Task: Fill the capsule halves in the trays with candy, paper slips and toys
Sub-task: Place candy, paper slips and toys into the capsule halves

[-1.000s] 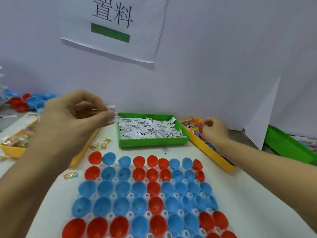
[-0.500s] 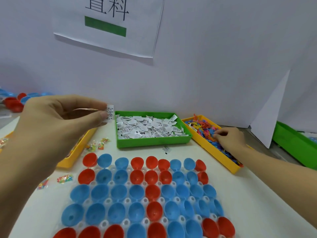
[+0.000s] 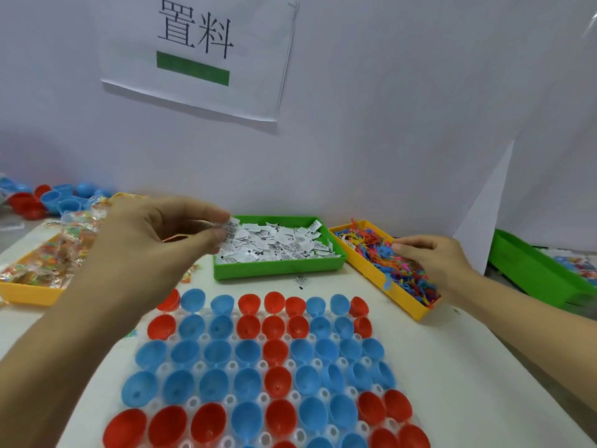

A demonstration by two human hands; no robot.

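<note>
White wall fills the upper frame, bearing a printed sign [image 3: 197, 56] with a green bar; below it a pale table [image 3: 478, 367] carries the work. Centre to lower frame: clear tray [image 3: 231, 400] seated with red and blue capsule halves [image 3: 246, 352], mouths up; every cup I can read appears unfilled. Behind the tray, centre frame: green bin [image 3: 277, 270] heaped with paper slips [image 3: 281, 242]. Left edge: yellow bin [image 3: 29, 294] of wrapped candy [image 3: 55, 257]. Right of centre: second yellow bin [image 3: 403, 302] of coloured toys [image 3: 400, 270]. One stray slip [image 3: 300, 281] lies on the table between green bin and tray. Upper left corner: loose capsule halves [image 3: 48, 198]; far right: another green bin [image 3: 536, 279].

Left hand [image 3: 155, 240], raised at left of centre, pinches a single paper slip [image 3: 230, 232] between thumb and forefinger, just beside the green bin's near-left corner and above the tray's back rows. Right hand [image 3: 433, 260] lies in the toy bin with fingers curled down into the pile; whether it has closed on a toy I cannot tell.

Step in hand, as I judge it: gathering one slip and one toy before loading a cup. The next move calls for carrying both down over an empty half, releasing each inside the rim, and keeping the light slip from fluttering onto a neighbouring cup
</note>
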